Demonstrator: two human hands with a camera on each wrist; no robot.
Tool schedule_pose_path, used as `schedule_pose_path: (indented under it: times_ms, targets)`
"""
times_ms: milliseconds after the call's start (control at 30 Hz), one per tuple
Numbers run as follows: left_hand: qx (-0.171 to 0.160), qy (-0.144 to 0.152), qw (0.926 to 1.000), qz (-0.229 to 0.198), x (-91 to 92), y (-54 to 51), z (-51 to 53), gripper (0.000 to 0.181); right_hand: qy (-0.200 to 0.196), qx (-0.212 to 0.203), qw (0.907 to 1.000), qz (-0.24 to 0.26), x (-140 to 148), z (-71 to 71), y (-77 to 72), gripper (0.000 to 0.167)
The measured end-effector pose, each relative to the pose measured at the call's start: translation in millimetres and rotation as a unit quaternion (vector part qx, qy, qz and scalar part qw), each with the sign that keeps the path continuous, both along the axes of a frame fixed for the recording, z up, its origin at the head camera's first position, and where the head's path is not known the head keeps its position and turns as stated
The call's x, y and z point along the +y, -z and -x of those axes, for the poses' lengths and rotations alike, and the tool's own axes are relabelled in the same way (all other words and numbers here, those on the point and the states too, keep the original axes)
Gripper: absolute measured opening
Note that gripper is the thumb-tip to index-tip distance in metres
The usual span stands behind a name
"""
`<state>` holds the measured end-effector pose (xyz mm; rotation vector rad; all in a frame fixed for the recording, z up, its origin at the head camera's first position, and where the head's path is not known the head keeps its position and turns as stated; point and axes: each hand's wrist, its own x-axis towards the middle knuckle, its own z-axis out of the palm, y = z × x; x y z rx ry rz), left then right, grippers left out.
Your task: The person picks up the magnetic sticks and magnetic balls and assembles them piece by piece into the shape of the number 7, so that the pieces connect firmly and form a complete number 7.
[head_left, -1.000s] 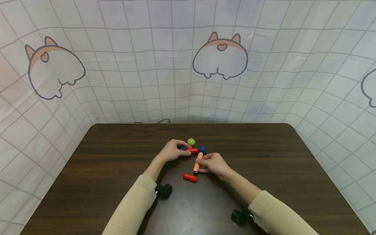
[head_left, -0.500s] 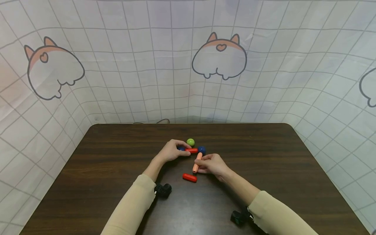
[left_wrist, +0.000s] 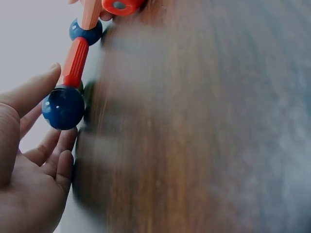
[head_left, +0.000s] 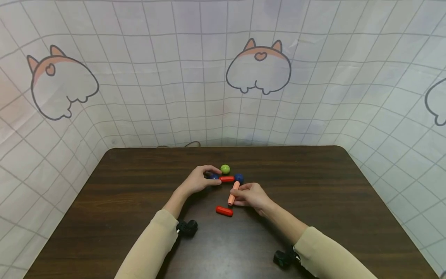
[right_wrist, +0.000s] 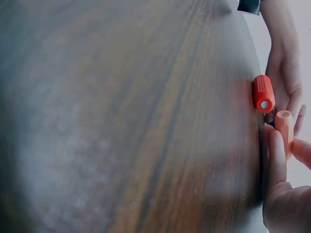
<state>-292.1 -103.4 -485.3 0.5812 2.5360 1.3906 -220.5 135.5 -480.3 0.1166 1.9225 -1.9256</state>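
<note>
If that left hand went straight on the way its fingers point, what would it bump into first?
Most likely the green ball, just ahead of the left hand in the head view, though depth leaves unclear whether the two already touch. A blue ball sits between its thumb and fingers.

I see a ridged red stick point(head_left: 227, 179) lying crosswise on the bench point(head_left: 296, 170), a glossy, dark blue left ball point(head_left: 214, 176) at one end and a matching right ball point(head_left: 239, 178) at the other, both touching it. I have a pale orange stick point(head_left: 234, 193) pinched in the right hand point(head_left: 253, 195), slanting away from me, its far end meeting the right ball; its near end shows a grey disc.
</note>
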Motion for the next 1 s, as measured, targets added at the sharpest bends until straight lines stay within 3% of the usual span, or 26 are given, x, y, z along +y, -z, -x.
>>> schedule_pose_path:
  times_ms: [467, 700, 1000]
  targets:
    - [0.014, -0.051, 0.9986, -0.004, -21.2, -8.8, -15.4, 0.035, 0.004, -0.003, 1.0000, 0.003, -0.3, -0.3, 1.2, 0.040]
    - [0.046, -0.062, 0.9970, -0.010, -27.1, -14.8, -26.4, 0.028, 0.005, -0.005, 1.0000, 0.000, -0.5, -0.1, 1.1, 0.040]
    - [0.038, -0.040, 0.9982, -0.024, -19.8, -23.1, -46.5, 0.020, 0.009, -0.005, 0.9999, -0.002, -1.3, -0.7, 0.6, 0.037]
